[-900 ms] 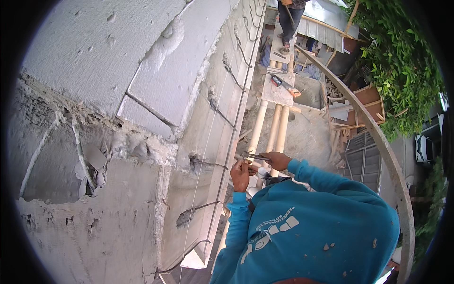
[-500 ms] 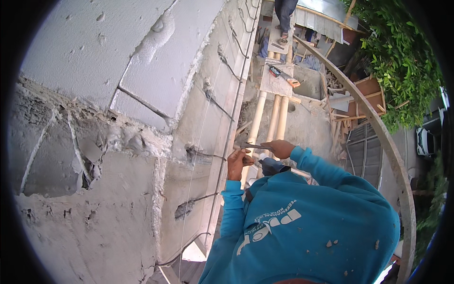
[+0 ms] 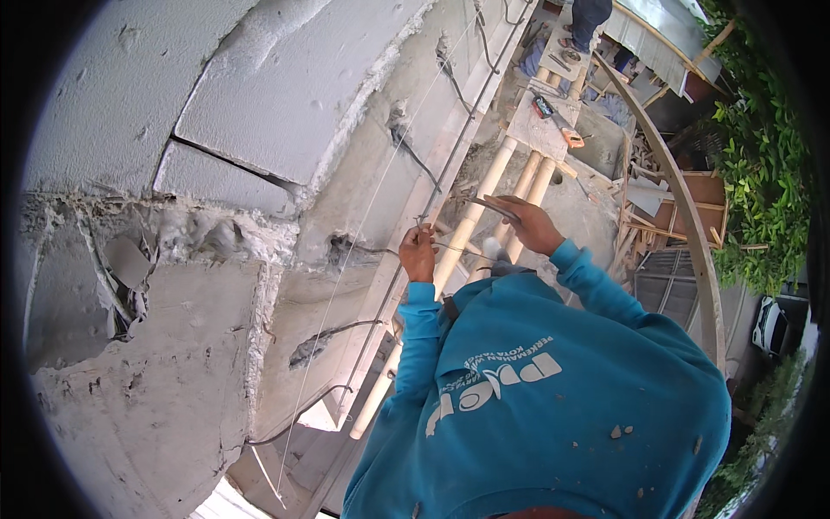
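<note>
i've l hand (image 3: 418, 255) pinching thin wire (image 3: 421, 220) nr rebar (image 3: 456, 154), r hand (image 3: 534, 227) clamped rnd metal tool (image 3: 489, 207), hands apart.

One pale board (image 3: 529, 130) rests across round poles (image 3: 482, 199) – on it lies a saw (image 3: 560, 124) with orange handle. On the farther board (image 3: 552, 54) – a person's feet (image 3: 566, 42) and small dark items (image 3: 571, 56).

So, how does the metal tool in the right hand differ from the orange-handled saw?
The metal tool is gripped in the right hand, while the saw lies on a board. The metal tool looks dark grey where it shows; the saw has a bright orange handle. Both are long hand tools.
</note>
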A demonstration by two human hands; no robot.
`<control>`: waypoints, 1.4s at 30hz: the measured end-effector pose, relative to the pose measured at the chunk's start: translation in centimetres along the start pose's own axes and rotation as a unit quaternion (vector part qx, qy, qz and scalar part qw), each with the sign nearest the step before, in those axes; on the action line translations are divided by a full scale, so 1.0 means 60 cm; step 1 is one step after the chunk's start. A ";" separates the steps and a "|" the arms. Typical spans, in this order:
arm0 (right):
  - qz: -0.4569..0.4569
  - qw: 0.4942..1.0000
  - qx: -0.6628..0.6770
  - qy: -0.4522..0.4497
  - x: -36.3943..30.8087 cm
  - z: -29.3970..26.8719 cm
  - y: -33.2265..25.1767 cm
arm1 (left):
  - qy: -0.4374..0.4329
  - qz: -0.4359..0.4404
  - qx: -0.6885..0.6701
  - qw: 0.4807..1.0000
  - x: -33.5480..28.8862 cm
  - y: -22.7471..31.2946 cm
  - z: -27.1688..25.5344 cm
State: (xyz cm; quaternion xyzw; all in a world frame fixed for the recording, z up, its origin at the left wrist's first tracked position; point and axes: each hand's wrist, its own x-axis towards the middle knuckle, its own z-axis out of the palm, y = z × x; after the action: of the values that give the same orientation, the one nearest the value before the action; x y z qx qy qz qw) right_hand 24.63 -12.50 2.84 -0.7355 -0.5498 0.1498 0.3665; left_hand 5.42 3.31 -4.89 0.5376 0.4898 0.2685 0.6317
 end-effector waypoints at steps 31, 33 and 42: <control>0.207 0.930 0.300 -0.054 0.127 -0.105 0.140 | -0.005 -0.271 -0.560 0.783 0.203 -0.164 0.217; 0.219 0.927 0.300 -0.051 0.129 -0.107 0.150 | 0.006 -0.221 -0.574 0.788 0.218 -0.179 0.216; 0.241 0.919 0.308 -0.044 0.123 -0.090 0.151 | 0.008 -0.234 -0.499 0.834 0.234 -0.167 0.238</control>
State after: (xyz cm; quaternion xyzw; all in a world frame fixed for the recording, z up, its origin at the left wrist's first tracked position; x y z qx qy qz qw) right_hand 36.90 -8.88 1.50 -0.6890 -0.2984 0.4279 0.5031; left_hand 21.76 6.76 -19.80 0.0167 0.4056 0.3244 0.8544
